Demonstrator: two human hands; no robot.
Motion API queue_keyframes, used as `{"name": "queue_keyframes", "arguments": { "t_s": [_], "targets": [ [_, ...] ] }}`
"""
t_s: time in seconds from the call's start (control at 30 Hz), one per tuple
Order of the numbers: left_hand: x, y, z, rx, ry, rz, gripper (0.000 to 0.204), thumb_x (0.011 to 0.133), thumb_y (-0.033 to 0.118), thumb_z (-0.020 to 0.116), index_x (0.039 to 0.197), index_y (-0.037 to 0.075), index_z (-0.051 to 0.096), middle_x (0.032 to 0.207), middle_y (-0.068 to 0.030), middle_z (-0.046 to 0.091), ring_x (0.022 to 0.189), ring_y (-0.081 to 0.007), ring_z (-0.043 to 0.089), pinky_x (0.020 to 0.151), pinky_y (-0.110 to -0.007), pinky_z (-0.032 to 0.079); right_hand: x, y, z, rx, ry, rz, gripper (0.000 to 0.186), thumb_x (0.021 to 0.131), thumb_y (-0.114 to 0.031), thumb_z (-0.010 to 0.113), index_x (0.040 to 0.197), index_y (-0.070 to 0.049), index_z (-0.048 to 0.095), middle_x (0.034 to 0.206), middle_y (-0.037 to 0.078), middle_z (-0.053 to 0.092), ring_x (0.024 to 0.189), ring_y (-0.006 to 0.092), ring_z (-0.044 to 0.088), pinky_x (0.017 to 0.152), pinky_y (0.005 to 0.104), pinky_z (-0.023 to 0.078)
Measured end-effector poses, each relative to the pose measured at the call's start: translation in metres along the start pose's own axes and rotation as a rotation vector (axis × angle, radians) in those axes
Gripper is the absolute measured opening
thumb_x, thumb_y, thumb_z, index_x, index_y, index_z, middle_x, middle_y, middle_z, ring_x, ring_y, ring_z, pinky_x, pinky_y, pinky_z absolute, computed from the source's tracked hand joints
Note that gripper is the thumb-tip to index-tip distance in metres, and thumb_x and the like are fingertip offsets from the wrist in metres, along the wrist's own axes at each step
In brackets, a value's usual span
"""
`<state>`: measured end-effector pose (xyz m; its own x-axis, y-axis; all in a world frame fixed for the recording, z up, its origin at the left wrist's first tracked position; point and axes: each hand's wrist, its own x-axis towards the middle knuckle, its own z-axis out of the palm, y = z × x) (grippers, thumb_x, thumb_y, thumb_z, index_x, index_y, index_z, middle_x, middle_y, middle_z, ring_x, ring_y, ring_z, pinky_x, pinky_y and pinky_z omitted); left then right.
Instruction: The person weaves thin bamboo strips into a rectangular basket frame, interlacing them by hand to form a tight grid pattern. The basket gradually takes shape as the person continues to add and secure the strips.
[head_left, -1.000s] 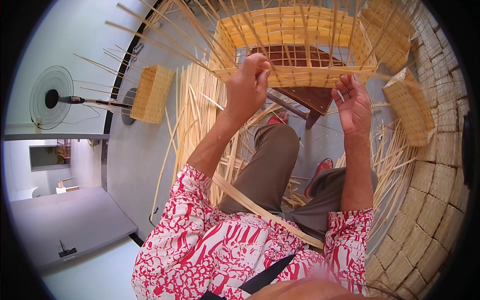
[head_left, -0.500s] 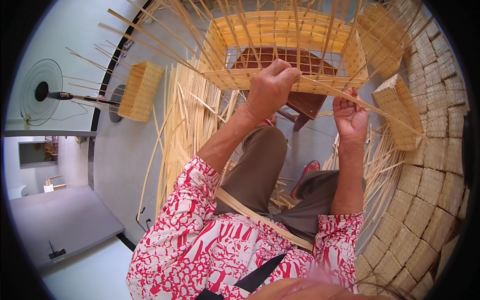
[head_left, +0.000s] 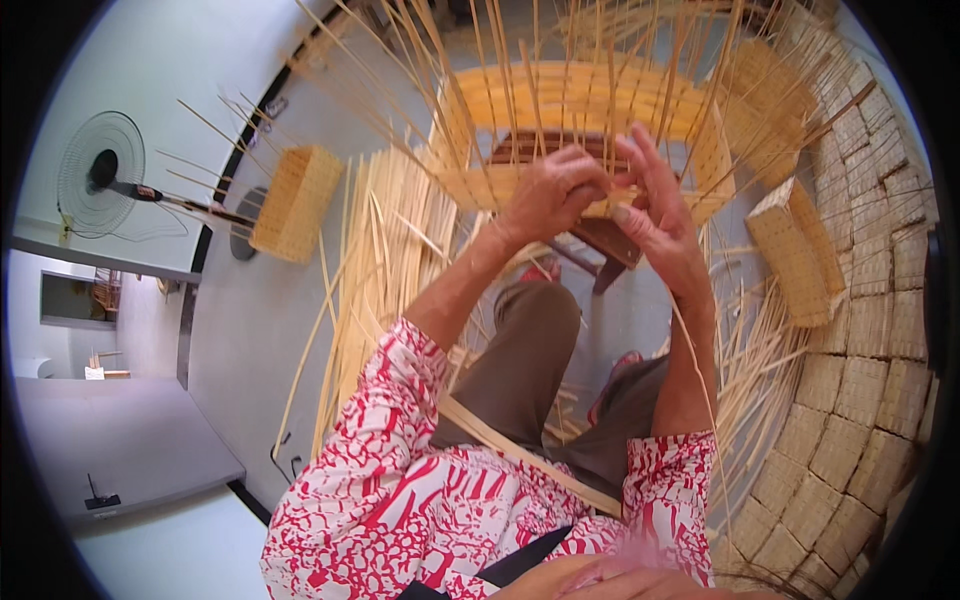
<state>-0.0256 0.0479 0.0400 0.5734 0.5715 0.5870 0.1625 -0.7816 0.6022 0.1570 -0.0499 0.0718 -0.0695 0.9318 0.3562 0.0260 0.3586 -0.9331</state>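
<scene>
- Standing fan point(head_left: 103, 170): far left of the work basket, no legible label.
- Side basket point(head_left: 297, 205): left of the work basket, on its side, bare stakes poking out leftward.
- Pale strip pile point(head_left: 380, 260): just left of the work basket and nearer the person; plenty of loose stock left.
- Left hand point(head_left: 553, 195): at the work basket's near wall, fingers curled together; cannot tell what, if anything, is pinched.
- Work basket point(head_left: 590, 100): ahead of the person, over a brown stool point(head_left: 605, 240). Base grid and low walls look woven; tall stakes point(head_left: 534, 95) stand loose above. Judged part-done: upper walls and rim finish look left.
- Right hand point(head_left: 660, 215): at the same near wall, thumb and fingers bent towards the left hand; cannot tell if it grips anything.
- Thin strip point(head_left: 697, 370): hangs along the right forearm, below the work basket; upper end hidden.
- Two more baskets, upper point(head_left: 765, 110) and lower point(head_left: 797, 250): right of the work basket.
- Stacked woven blocks point(head_left: 850, 350): far right of the work basket; no readable brand or writing anywhere.
</scene>
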Motion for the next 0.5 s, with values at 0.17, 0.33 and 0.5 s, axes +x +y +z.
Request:
{"name": "queue_keyframes", "arguments": {
  "t_s": [0.17,0.33,0.5],
  "targets": [
    [-0.003,-0.002,-0.001,-0.026,-0.036,-0.020,0.004,0.087,0.010,0.071,0.090,0.009,0.069,0.090,-0.0102,0.066,0.087,-0.0310,0.067,0.075,-0.041,0.054,-0.002,0.007,-0.002,-0.251,0.018,-0.118,0.033,0.094,-0.012,0.067,0.124,-0.001,0.059,0.131,0.007,0.061,0.110,0.0165,0.056,0.089,0.0269,0.045],
    [0.006,-0.021,0.005,-0.008,0.006,0.149,0.002,0.086,0.005,0.072,0.088,0.006,0.070,0.085,-0.0081,0.068,0.084,-0.0280,0.066,0.074,-0.037,0.053,-0.008,0.036,-0.008,-0.117,0.366,-0.024,0.018,0.100,-0.012,0.060,0.113,0.001,0.061,0.115,0.010,0.067,0.108,0.0229,0.064,0.096,0.0313,0.049],
    [0.001,-0.016,0.012,-0.160,0.086,-0.168,0.008,0.083,0.002,0.075,0.090,0.005,0.073,0.082,-0.0054,0.066,0.076,-0.0157,0.067,0.064,-0.029,0.052,-0.022,0.048,-0.003,0.910,0.674,0.371,0.015,0.104,-0.011,0.054,0.109,0.001,0.061,0.116,0.018,0.067,0.114,0.0306,0.065,0.103,0.0433,0.053]
  ]
}}
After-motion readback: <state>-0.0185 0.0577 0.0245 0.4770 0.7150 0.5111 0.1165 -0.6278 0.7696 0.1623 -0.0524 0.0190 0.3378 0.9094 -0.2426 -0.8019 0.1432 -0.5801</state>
